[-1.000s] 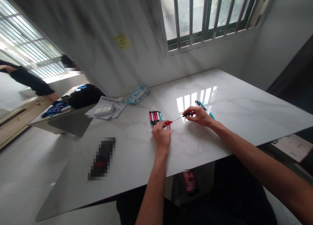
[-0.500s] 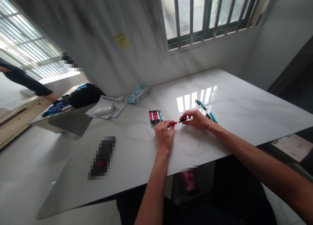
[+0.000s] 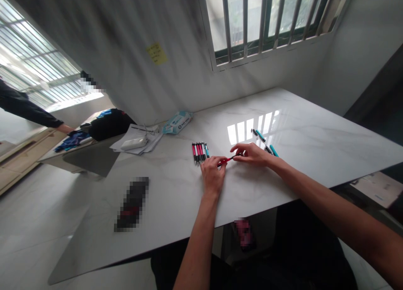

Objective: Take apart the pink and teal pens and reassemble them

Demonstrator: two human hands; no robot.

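Note:
My left hand (image 3: 213, 171) pinches a red pen barrel (image 3: 228, 160) just above the table. From the other side, my right hand (image 3: 253, 154) grips a black pen part (image 3: 236, 156) between thumb and fingers. The two parts meet end to end; whether they are joined I cannot tell. Beyond my left hand lies a row of several pens (image 3: 199, 152), in red, white and teal with black grips. Past my right hand are loose pen pieces: a teal barrel (image 3: 260, 135), another teal barrel (image 3: 274, 151) and black-and-clear parts (image 3: 268, 149) beside them.
On the marble-patterned table (image 3: 176, 189) are a wipes packet (image 3: 178, 122), papers with a white device (image 3: 134, 143), and a blurred-out dark object (image 3: 131, 204) at left. A barred window (image 3: 245, 25) is above. At far left a person's arm (image 3: 28, 107) reaches toward clothes.
The gap between the red barrel and the black part has closed as my hands came slightly together. At far left, the other person's arm has shifted.

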